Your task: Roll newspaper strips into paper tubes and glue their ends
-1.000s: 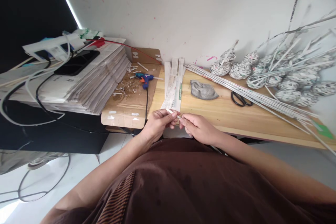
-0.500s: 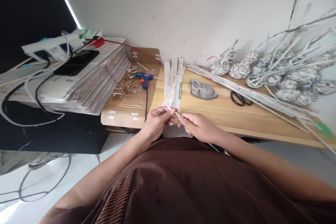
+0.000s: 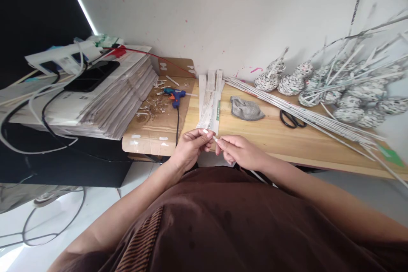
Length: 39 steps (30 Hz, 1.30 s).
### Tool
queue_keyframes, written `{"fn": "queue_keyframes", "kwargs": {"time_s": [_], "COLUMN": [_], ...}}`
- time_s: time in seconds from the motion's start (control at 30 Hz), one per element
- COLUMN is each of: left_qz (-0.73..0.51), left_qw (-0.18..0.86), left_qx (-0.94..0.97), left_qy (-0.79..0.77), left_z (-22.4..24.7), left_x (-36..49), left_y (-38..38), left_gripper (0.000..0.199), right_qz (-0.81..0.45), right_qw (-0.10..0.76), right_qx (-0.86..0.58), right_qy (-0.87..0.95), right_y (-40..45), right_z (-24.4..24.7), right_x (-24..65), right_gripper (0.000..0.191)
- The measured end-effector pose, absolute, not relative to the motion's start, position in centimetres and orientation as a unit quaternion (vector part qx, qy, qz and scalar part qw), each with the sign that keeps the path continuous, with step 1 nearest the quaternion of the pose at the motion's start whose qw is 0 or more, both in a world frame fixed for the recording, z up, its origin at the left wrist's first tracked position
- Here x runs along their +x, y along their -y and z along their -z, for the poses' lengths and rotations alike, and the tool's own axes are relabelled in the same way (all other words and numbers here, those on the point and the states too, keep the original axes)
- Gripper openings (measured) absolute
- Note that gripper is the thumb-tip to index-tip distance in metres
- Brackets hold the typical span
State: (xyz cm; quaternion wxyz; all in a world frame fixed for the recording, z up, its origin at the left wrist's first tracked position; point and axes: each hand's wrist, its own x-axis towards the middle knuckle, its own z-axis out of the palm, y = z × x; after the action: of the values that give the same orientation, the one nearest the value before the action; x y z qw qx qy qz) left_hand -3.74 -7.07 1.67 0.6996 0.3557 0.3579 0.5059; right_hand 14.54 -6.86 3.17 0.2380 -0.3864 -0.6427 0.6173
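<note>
Where two hands meet, a pale paper piece

As we look down, left hand pinches a narrow pale paper piece between thumb and fingers; right hand, thumb on forefinger, grips its other end. Piece sits at the near edge of the wooden table, mostly hidden by fingers. Pale length below right wrist: we cannot tell if it is the same piece.

Just beyond, printed paper strips, near ends partly covered by left hand. Right of these, a grey cloth; then a bundle of paper rods lying across black-handled scissors, blocking our view of the blades. Woven paper forms crowd the wall. Leftward: blue glue gun on scrap-strewn cardboard, then a tall paper stack bearing a phone.

Against a second ago, we find the table's things unmoved; the held piece looks slightly steeper.
</note>
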Motion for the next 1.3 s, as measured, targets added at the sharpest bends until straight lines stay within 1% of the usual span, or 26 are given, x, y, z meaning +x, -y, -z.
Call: {"fn": "queue_keyframes", "kwargs": {"time_s": [0.07, 0.1, 0.13, 0.17, 0.23, 0.27, 0.3, 0.4, 0.43, 0.47, 0.6, 0.63, 0.67, 0.77, 0.8, 0.87, 0.93, 1.0, 1.03, 1.13, 1.17, 1.23, 1.3], "left_qz": [-0.502, -0.501, -0.5, -0.5, -0.502, -0.504, -0.507, -0.513, -0.514, -0.514, -0.521, -0.52, -0.516, -0.506, -0.505, -0.511, -0.518, -0.52, -0.517, -0.511, -0.511, -0.512, -0.512], "left_qw": [0.702, 0.704, 0.706, 0.706, 0.705, 0.703, 0.701, 0.693, 0.691, 0.689, 0.68, 0.68, 0.682, 0.693, 0.694, 0.688, 0.676, 0.669, 0.669, 0.67, 0.668, 0.663, 0.66], "left_qx": [0.354, 0.351, 0.348, 0.346, 0.344, 0.345, 0.346, 0.353, 0.356, 0.358, 0.358, 0.359, 0.361, 0.363, 0.363, 0.362, 0.361, 0.36, 0.362, 0.37, 0.372, 0.375, 0.375], "left_qy": [-0.359, -0.36, -0.362, -0.363, -0.365, -0.365, -0.364, -0.362, -0.363, -0.364, -0.371, -0.371, -0.371, -0.364, -0.362, -0.367, -0.38, -0.39, -0.392, -0.392, -0.393, -0.396, -0.402], "left_z": [-1.7, -1.7, -1.7, -1.6, -1.6, -1.5, -1.5, -1.4, -1.4, -1.4, -1.3, -1.4, -1.4, -1.5, -1.5, -1.5, -1.5, -1.6, -1.7, -1.8, -1.9, -1.9, -1.8], "left_x": [-3.7, -3.7, -3.7, -3.8, -3.8, -3.8, -3.8, -3.8, -3.8, -3.8, -3.9, -3.9, -3.9, -3.9, -3.9, -3.9, -4.0, -4.0, -4.0, -4.0, -4.0, -4.0, -4.1], "left_y": [7.1, 7.1, 7.1, 7.1, 7.1, 7.1, 7.1, 7.1, 7.1, 7.1, 7.1, 7.0, 7.0, 7.0, 7.0, 7.0, 7.0, 7.0, 7.0, 7.1, 7.1, 7.0, 7.0], "left_gripper": [0.021, 0.021, 0.021, 0.021, 0.021, 0.021, 0.021, 0.02, 0.02, 0.02, 0.02, 0.02, 0.02, 0.021, 0.022, 0.023, 0.024, 0.026, 0.026, 0.026, 0.026, 0.026, 0.025], "right_qz": [-0.722, -0.742, -0.732, -0.697, -0.6, -0.575, -0.585, -0.729, -0.758, -0.76, -0.61, -0.607, -0.637, -0.783, -0.805, -0.779, -0.682, -0.604, -0.61, -0.731, -0.753, -0.721, -0.638], "right_qw": [0.196, 0.187, 0.19, 0.206, 0.245, 0.255, 0.255, 0.206, 0.193, 0.189, 0.244, 0.245, 0.235, 0.173, 0.165, 0.184, 0.224, 0.237, 0.231, 0.189, 0.18, 0.186, 0.212], "right_qx": [-0.337, -0.326, -0.332, -0.351, -0.39, -0.397, -0.391, -0.321, -0.305, -0.304, -0.381, -0.381, -0.367, -0.284, -0.271, -0.3, -0.362, -0.391, -0.384, -0.319, -0.305, -0.319, -0.359], "right_qy": [0.571, 0.555, 0.563, 0.591, 0.654, 0.668, 0.663, 0.569, 0.544, 0.543, 0.651, 0.653, 0.635, 0.526, 0.502, 0.519, 0.595, 0.652, 0.654, 0.573, 0.555, 0.586, 0.648], "right_y": [6.6, 6.5, 6.4, 6.4, 6.4, 6.4, 6.5, 6.4, 6.3, 6.3, 6.3, 6.3, 6.3, 6.0, 5.9, 5.7, 5.7, 5.7, 5.7, 5.7, 5.7, 5.7, 5.8], "right_z": [-3.0, -2.9, -2.9, -2.9, -2.9, -2.9, -2.9, -2.7, -2.6, -2.6, -2.8, -2.9, -3.0, -3.2, -3.2, -3.1, -3.1, -3.1, -3.1, -3.2, -3.2, -3.4, -3.4], "right_x": [14.6, 14.6, 14.7, 14.7, 14.7, 14.7, 14.6, 14.5, 14.4, 14.4, 14.5, 14.5, 14.5, 14.5, 14.5, 14.5, 14.5, 14.5, 14.5, 14.6, 14.6, 14.6, 14.6], "right_gripper": [0.04, 0.04, 0.04, 0.04, 0.038, 0.037, 0.037, 0.04, 0.041, 0.041, 0.038, 0.038, 0.039, 0.04, 0.039, 0.04, 0.043, 0.044, 0.044, 0.043, 0.043, 0.042, 0.04]}}
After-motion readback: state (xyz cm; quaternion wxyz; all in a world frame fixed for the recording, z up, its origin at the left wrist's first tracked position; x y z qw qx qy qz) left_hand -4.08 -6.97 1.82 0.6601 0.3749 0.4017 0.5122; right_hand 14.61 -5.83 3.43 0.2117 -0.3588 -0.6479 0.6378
